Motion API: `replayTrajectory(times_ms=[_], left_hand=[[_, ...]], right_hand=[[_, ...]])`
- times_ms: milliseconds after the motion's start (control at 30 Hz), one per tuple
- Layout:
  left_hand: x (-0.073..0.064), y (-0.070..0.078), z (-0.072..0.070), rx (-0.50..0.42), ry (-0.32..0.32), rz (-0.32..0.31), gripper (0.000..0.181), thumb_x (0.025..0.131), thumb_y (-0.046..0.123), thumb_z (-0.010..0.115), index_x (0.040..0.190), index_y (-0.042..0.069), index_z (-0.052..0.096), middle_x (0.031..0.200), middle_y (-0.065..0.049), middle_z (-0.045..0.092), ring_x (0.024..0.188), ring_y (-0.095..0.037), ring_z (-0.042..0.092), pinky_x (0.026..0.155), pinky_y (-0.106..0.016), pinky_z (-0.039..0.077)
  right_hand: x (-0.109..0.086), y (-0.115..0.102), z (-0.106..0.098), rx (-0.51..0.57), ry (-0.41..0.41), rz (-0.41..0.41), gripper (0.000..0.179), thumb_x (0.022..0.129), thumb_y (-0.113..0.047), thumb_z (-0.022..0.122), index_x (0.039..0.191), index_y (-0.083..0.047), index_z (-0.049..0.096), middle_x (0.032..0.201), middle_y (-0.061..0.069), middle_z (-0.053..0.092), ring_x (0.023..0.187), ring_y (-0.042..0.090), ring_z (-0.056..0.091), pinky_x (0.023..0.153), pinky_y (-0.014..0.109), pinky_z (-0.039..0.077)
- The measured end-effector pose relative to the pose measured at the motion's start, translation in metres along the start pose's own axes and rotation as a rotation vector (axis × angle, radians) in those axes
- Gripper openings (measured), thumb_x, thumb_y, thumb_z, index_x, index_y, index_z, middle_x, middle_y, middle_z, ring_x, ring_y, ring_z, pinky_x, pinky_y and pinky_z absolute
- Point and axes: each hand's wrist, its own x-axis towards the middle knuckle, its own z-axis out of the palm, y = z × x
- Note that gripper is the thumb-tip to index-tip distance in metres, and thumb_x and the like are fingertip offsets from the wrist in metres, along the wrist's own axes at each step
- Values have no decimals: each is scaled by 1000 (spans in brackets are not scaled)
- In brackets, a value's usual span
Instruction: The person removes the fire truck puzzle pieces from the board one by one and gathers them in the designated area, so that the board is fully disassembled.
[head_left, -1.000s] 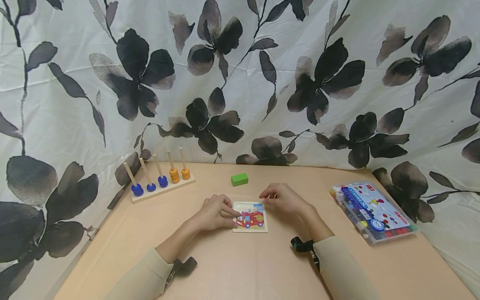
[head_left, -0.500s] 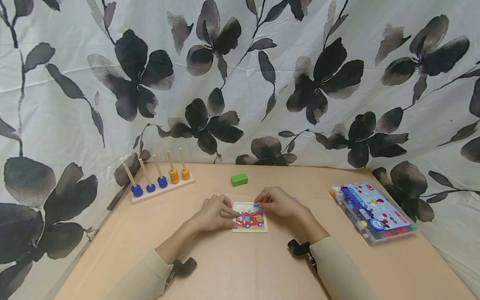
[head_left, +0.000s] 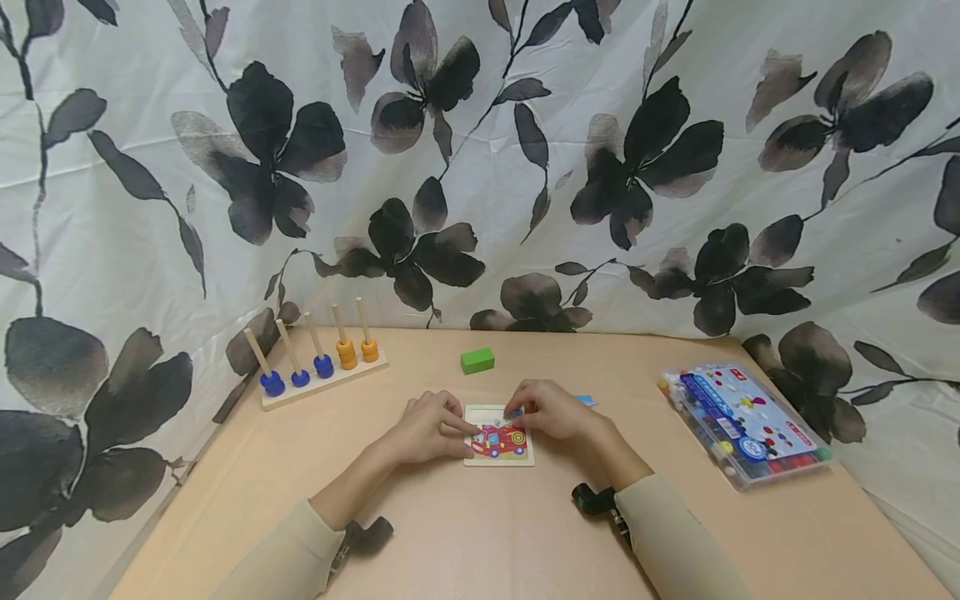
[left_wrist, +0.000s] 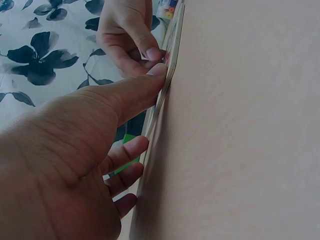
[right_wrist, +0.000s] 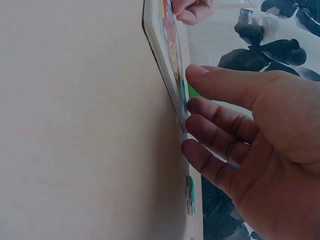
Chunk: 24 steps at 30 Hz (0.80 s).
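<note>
A small picture puzzle (head_left: 498, 443) with a red vehicle in a pale frame lies on the table. My left hand (head_left: 429, 429) holds its left side, the thumb near the lower left corner. In the left wrist view that thumb (left_wrist: 135, 90) reaches over the board, with other fingertips at its edge. My right hand (head_left: 555, 410) is at the upper right corner, its fingertips touching the board. The right wrist view shows the right thumb (right_wrist: 220, 80) apart from the visible fingers; the index finger is hidden. A loose blue piece (head_left: 585, 400) lies just beyond the right hand.
Behind the puzzle is a green block (head_left: 477, 360). At the back left stands a peg board (head_left: 326, 383) with blue and orange rings on upright pegs. To the right lies a clear plastic box (head_left: 750, 425) of colourful parts. A floral cloth (head_left: 517, 200) hangs behind the table.
My right hand has moved slightly left and down, from beside the puzzle's upper right corner onto it, uncovering the loose blue piece behind it. The left hand stays at the puzzle's left side.
</note>
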Motion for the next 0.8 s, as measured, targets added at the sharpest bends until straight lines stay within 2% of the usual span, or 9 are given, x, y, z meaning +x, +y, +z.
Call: replayTrajectory(times_ms=[367, 800], left_hand=[[-1, 0, 0, -9, 5, 3, 32, 80, 47, 88, 108, 31, 83, 106, 8, 54, 102, -15, 41, 86, -40, 28], [-1, 1, 0, -10, -3, -4, 33, 80, 47, 87, 109, 32, 83, 107, 9, 54, 102, -15, 42, 87, -40, 28]], right_hand=[[0, -2, 3, -59, -21, 8, 11, 95, -14, 76, 104, -16, 82, 104, -1, 63, 86, 14, 54, 77, 26, 46], [2, -2, 5, -66, -16, 3, 9, 94, -15, 76, 102, -16, 81, 104, -2, 63, 88, 18, 57, 77, 26, 47]])
